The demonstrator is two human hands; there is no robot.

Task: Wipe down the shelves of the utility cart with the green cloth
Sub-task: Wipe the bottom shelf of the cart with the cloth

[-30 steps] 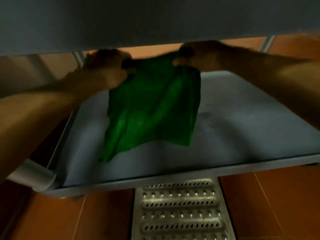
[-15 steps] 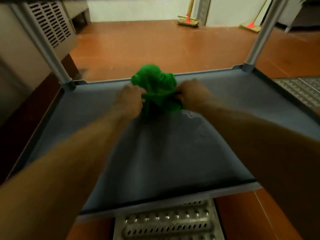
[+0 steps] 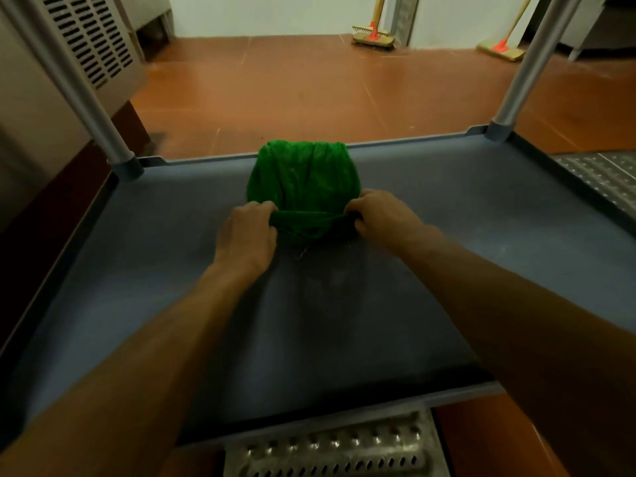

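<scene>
The green cloth (image 3: 303, 177) is lying on the cart's grey-blue shelf (image 3: 481, 242), bunched into a rounded heap. Its far side is reaching the shelf's far edge, roughly midway between the two far corners where the grey posts (image 3: 525, 67) are rising. Its near hem is rolled into a narrow band, and that band is stretching between the two hands.

The left hand (image 3: 246, 235) is pinching the left end of the band, with fingers curled over it and the knuckles facing the camera. The right hand (image 3: 382, 215) is pinching the right end in the same way. Both hands are closing on fabric, and neither is lying flat on the shelf. Both forearms are reaching in from the near edge.

The cloth is looking soft, thin and light. It is folding and wrinkling wherever it is not being pulled tight. It will probably drag easily along the smooth shelf, but it will likely collapse into a lump if pushed from one point. Holding it by the hem at two spread points, as here, is giving a wide wiping front. Pressing a flat palm on the heap would probably give firmer contact. Faint pale smears are showing on the shelf just near of the hands; whether the cloth is damp cannot be told.

Below the near edge, a perforated metal grate (image 3: 330, 449) is sitting in the orange floor (image 3: 292, 87).
</scene>
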